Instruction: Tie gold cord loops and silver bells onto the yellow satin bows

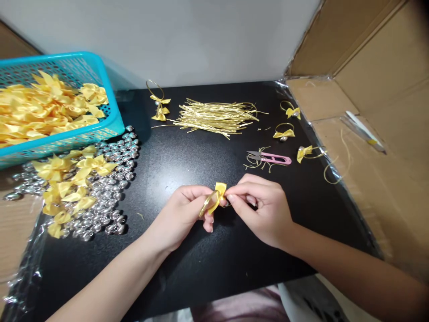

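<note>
Left hand (189,205) gripped, right hand (266,203) pinched at, a yellow ribbon bow (220,187); gold-looped yellow bows (304,154) appeared finished, loose yellow bows (50,109) remained.

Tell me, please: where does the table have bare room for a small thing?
One patch of table lies between the beads, the cords and the left hand. Another lies between the right hand and the table's right edge. The front strip between the forearms shows only specks. Left is crowded with the basket, beads and bows; back centre, with cords.
</note>
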Action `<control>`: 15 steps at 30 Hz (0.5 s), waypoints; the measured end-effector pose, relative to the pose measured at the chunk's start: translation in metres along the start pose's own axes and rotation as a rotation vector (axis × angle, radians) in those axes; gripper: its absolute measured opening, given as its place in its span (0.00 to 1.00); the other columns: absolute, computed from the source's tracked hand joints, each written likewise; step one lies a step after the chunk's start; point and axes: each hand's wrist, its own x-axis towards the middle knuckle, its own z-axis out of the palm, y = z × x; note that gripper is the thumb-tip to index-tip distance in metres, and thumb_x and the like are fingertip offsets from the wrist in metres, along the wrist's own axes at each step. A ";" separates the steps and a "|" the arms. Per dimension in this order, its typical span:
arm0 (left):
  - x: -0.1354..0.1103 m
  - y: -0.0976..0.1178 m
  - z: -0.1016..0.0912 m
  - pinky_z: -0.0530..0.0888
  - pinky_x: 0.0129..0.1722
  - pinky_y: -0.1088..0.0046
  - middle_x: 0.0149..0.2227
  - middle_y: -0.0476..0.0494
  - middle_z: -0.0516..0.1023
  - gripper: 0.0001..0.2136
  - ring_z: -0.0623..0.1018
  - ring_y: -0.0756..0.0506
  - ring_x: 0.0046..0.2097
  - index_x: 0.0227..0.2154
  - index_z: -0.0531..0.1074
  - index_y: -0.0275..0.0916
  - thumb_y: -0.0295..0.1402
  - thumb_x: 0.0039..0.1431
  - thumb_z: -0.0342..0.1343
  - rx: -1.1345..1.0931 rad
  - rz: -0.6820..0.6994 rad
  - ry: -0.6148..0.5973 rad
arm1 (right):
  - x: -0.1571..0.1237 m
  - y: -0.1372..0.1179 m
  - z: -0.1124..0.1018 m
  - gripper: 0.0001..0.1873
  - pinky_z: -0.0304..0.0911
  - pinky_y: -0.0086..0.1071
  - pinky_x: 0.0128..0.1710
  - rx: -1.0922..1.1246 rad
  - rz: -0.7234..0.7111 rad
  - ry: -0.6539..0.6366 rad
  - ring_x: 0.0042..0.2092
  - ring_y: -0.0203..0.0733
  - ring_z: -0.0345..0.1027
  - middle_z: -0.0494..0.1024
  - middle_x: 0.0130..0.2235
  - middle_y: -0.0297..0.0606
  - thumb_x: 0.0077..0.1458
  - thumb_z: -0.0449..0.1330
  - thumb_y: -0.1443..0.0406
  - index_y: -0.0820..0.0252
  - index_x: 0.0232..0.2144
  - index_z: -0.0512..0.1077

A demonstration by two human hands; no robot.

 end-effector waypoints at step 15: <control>-0.001 -0.002 0.000 0.65 0.19 0.84 0.12 0.54 0.72 0.07 0.68 0.56 0.15 0.19 0.77 0.36 0.28 0.48 0.57 0.057 0.107 0.052 | -0.004 -0.003 0.001 0.11 0.55 0.24 0.20 -0.090 -0.014 0.026 0.23 0.29 0.62 0.74 0.23 0.33 0.51 0.58 0.77 0.62 0.27 0.79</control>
